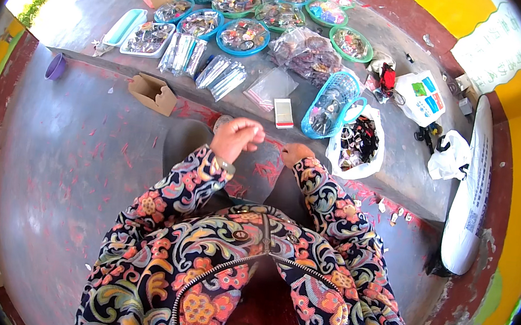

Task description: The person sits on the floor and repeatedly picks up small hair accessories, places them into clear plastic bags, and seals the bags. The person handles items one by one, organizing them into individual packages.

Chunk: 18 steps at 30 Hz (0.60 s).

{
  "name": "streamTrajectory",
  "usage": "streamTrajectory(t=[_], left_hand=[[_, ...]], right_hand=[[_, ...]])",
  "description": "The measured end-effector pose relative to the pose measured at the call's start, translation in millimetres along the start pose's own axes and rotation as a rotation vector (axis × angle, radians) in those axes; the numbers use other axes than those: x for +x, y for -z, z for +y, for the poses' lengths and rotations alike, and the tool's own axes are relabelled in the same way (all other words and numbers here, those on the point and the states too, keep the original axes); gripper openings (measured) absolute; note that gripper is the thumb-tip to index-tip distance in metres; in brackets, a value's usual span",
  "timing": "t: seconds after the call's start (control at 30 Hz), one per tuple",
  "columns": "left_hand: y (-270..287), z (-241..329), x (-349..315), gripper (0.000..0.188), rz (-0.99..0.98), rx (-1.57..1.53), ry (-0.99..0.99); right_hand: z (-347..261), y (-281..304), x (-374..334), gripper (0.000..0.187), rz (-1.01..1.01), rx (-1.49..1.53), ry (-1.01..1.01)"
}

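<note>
Above my lap, my left hand (237, 139) has its fingers curled together; anything in its pinch is too small to name. My right hand (297, 154) is a little to the right, also closed, and its fingertips are partly hidden. The two hands are apart. Just past them on the raised grey ledge lies a small white and red box (283, 113). Beyond it are flat clear plastic bags (271, 88). A blue plastic basket (317, 119) with small items stands to the right, near a white bag (372, 167) filled with small dark pieces.
Round trays (241, 51) of small packaged items crowd the ledge's far part. Bundles of long thin packets (221, 76) lie at its front left. An open cardboard box (152, 94) sits by the ledge's edge. At the far right leans a long white wrapped panel (467, 199).
</note>
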State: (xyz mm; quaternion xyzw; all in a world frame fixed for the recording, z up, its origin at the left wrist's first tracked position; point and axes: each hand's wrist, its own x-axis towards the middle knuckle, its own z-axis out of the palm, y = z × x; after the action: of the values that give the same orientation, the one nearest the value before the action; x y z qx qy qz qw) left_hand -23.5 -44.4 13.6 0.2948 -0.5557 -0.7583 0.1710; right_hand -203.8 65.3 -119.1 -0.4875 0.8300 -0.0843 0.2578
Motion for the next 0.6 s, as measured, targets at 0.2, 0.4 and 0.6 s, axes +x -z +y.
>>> streamTrajectory(t=[0.2, 0.4, 0.6], left_hand=[[20, 14, 64, 0.017, 0.181, -0.367, 0.032], [42, -20, 100, 0.016, 0.235, -0.433, 0.18], [37, -8, 104, 0.016, 0.2, -0.393, 0.203]], right_hand=[[5, -11, 61, 0.036, 0.033, 0.235, -0.101], [21, -42, 147, 0.045, 0.309, 0.263, -0.351], [24, -46, 185, 0.042, 0.463, 0.158, -0.539]])
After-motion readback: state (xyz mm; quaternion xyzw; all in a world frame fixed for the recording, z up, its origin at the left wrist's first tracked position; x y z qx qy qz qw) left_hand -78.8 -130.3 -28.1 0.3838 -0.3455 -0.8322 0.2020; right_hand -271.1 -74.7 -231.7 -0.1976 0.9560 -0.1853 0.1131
